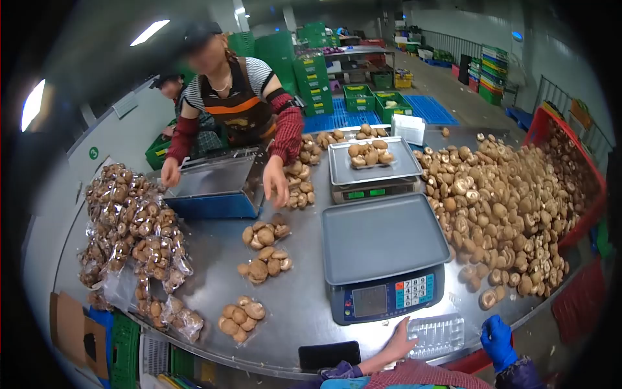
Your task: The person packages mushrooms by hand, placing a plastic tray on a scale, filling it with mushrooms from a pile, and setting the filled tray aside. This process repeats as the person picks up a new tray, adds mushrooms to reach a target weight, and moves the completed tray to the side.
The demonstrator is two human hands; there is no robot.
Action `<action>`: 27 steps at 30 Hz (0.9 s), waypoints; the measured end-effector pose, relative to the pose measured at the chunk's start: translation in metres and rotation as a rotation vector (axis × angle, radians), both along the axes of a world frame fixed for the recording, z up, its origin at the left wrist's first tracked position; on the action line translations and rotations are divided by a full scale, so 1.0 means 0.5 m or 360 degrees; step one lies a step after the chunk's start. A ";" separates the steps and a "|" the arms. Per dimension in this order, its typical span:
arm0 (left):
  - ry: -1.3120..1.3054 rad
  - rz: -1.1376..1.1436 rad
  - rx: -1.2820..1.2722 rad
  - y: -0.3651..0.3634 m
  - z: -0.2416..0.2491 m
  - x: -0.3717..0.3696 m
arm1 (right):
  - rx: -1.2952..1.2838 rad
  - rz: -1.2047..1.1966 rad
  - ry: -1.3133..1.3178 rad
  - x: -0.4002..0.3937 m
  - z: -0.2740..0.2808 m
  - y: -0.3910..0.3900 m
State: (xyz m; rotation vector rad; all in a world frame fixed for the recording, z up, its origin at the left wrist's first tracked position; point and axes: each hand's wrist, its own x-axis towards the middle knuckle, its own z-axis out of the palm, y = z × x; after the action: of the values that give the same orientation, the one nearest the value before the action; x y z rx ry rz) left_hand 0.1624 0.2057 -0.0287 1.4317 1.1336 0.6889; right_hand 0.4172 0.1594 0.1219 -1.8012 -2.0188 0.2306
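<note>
My left hand (396, 342), bare, grips the left edge of a clear plastic tray (438, 336) near the front edge of the steel table. The tray has a ribbed bottom, and no mushrooms show in it. To its right is my right hand (498, 341) in a blue glove, its fingers curled closed; what they hold, if anything, is hidden. Just beyond the tray stands a digital scale (383, 299) with a bare grey pan (385, 236). A black phone (329, 355) lies left of my left forearm.
Loose mushrooms (512, 207) spill from a tipped red crate (599, 178) at right. A second scale (374, 162) carries several mushrooms. Small mushroom piles (242, 318) lie mid-left, bagged mushrooms (133, 223) far left. Across the table, a co-worker (236, 104) stands by a wrapping machine (217, 185).
</note>
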 end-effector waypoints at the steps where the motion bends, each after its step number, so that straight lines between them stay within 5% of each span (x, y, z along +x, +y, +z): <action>1: 0.0044 -0.0045 -0.0039 0.008 -0.010 0.002 | -0.0004 -0.0057 0.0033 0.007 0.001 -0.003; 4: -0.0088 -0.0143 0.0133 0.027 -0.132 -0.002 | -0.0002 0.0028 -0.0188 0.054 -0.054 0.003; 5: -0.0150 -0.0207 -0.0199 0.034 -0.092 -0.012 | -0.0151 0.0037 -0.0398 0.067 -0.066 0.003; 6: -0.0162 -0.0264 -0.0079 0.033 -0.143 -0.015 | -0.0354 -0.0077 -0.0512 0.071 -0.083 0.010; 8: -0.0128 -0.0446 -0.0330 0.051 -0.001 -0.020 | -0.0219 0.0137 -0.0374 0.084 -0.086 0.031; 12: 0.0608 -0.0607 -0.0613 0.050 0.149 0.030 | -0.0140 0.0147 -0.0289 0.122 -0.113 0.073; 14: 0.1230 -0.0846 0.0275 0.052 0.144 0.029 | -0.0179 0.0303 -0.0409 0.139 -0.110 0.098; 15: 0.1238 -0.0869 0.0281 0.070 0.177 0.042 | -0.0183 0.0281 -0.0398 0.149 -0.119 0.106; 17: 0.0977 -0.0453 0.0228 0.112 0.273 0.088 | -0.0040 0.0451 -0.0345 0.170 -0.143 0.112; 19: 0.0868 -0.0462 0.0111 0.145 0.263 0.144 | 0.0027 0.0497 -0.0291 0.180 -0.148 0.114; 21: -0.0360 -0.0076 -0.1161 0.189 0.181 0.206 | 0.0091 0.0556 -0.0297 0.199 -0.142 0.119; 22: -0.0574 -0.0123 -0.1481 0.221 0.151 0.237 | 0.0088 0.0550 -0.0283 0.210 -0.148 0.120; 27: -0.0699 0.0021 -0.1584 0.316 0.033 0.417 | 0.0130 0.0436 -0.0542 0.340 -0.198 0.208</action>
State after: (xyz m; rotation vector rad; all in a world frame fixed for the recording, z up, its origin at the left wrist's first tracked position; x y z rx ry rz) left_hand 0.3711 0.3638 -0.0124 0.3991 0.9148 0.3200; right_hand 0.5871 0.2634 0.0230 -1.5946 -2.4733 -0.0867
